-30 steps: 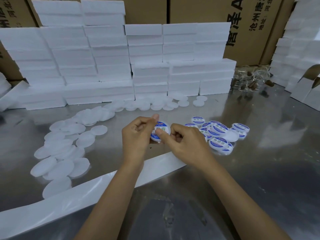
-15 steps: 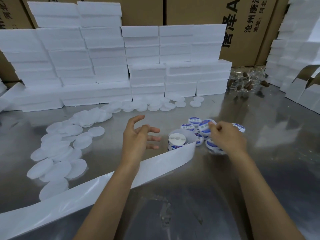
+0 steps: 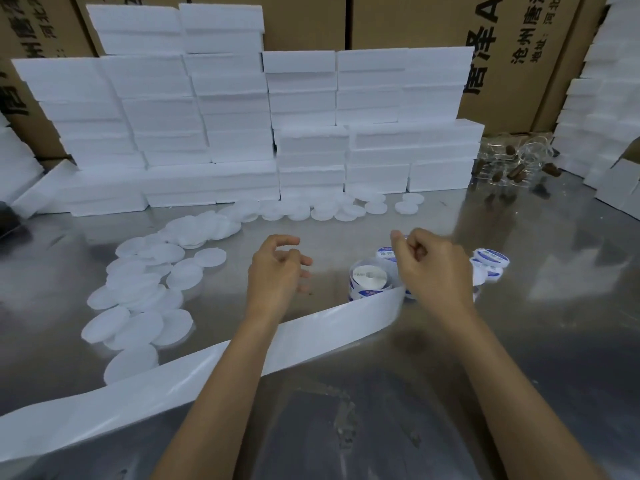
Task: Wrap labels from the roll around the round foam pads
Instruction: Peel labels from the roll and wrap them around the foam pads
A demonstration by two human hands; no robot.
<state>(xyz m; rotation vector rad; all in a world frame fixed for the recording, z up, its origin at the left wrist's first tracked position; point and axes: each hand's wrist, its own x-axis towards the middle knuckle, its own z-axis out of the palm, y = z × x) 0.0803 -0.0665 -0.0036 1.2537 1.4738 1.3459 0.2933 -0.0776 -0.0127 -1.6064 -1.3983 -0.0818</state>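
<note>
Backing strip (image 3: 194, 372) from the label roll (image 3: 370, 279) trails across the near table (image 3: 519, 393) from the left edge up to the roll, passing under the left forearm, so a careless sweep of that arm could drag the strip and, I judge, tug the roll over or off its spot. Left hand (image 3: 277, 271) hovers just left of the roll with fingers loosely spread and holding nothing. Right hand (image 3: 433, 268) is raised above the roll with fingertips pinched; it seems to grip a label's edge, though the label itself is too small to make out, and a freshly peeled label could fold onto itself or stick to the fingers. Finished labelled pads (image 3: 491, 259) lie behind the right hand, where it could scatter them. Bare foam pads (image 3: 145, 289) are heaped at left and farther back along the foam blocks (image 3: 242, 140), a reach away from the left hand
</note>
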